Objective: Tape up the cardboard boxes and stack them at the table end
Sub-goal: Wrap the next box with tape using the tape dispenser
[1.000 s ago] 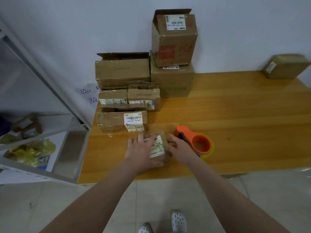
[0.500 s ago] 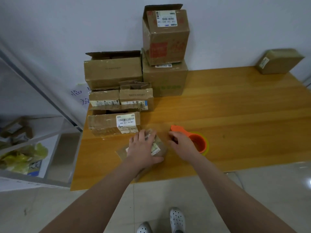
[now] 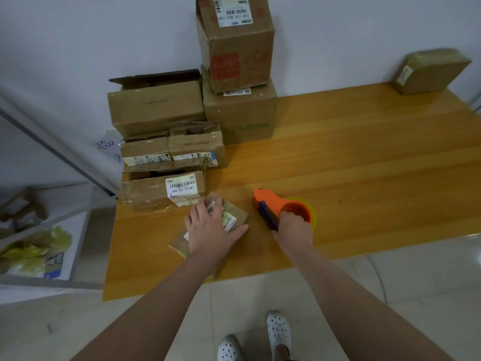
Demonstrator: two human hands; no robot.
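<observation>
Left hand (image 3: 210, 227) flat on top of small box (image 3: 239, 214), fingers spread and straight, pressing, not wrapped round it. Right hand (image 3: 292, 229) fingers grasping the handle of orange tape dispenser (image 3: 276, 204), which rests on the worktop just right of the small box. Small box sits near the front edge of the wooden worktop (image 3: 364, 165), just in front of the pile (image 3: 156, 108). White wall (image 3: 338, 35) behind, metal rack (image 3: 52, 149) left, tiled floor (image 3: 390, 277). Boxes: eight: six piled at left end by the wall, one under left hand, one taped parcel (image 3: 429, 71) at far right corner. One dispenser.
</observation>
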